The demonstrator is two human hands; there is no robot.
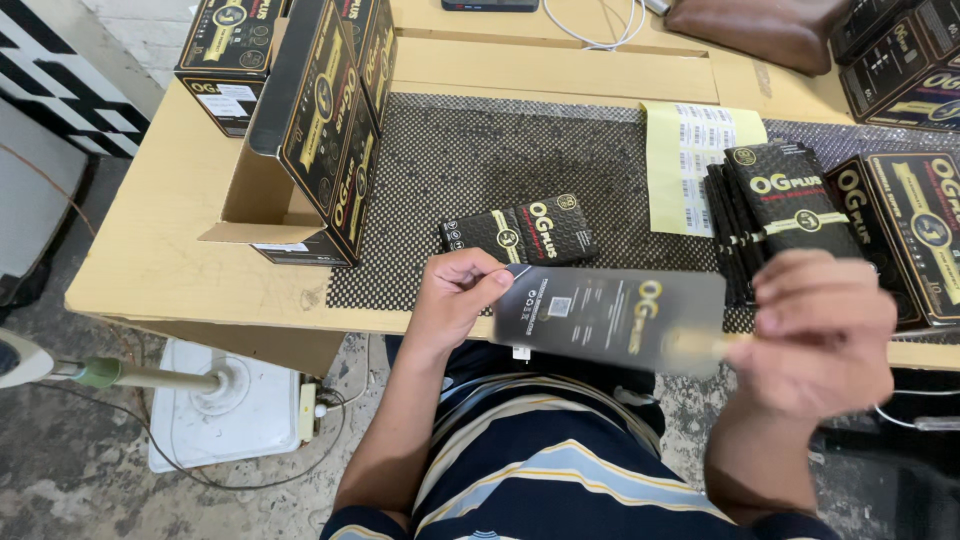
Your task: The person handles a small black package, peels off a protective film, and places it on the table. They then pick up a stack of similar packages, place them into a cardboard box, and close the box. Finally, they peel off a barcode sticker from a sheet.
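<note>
The left hand (455, 290) pinches the left end of a flat black package sleeve (610, 315) in the lower centre of the frame, and the right hand (820, 330), blurred, closes on its right end, so the sleeve is stretched level between them above the table edge; just above lies one finished small black box (520, 235) on the perforated mat (480, 160); a stack of flat sleeves (770, 215) waits at right beside a yellow label sheet (690, 160), within easy reach; open cartons (310, 130) stand at upper left.

I counted: 1 flat black package (610, 315) in hand | 1 small black box (520, 232) on mat | 1 yellow label sheet (695, 160) | 1 brown pouch (755, 28)
</note>
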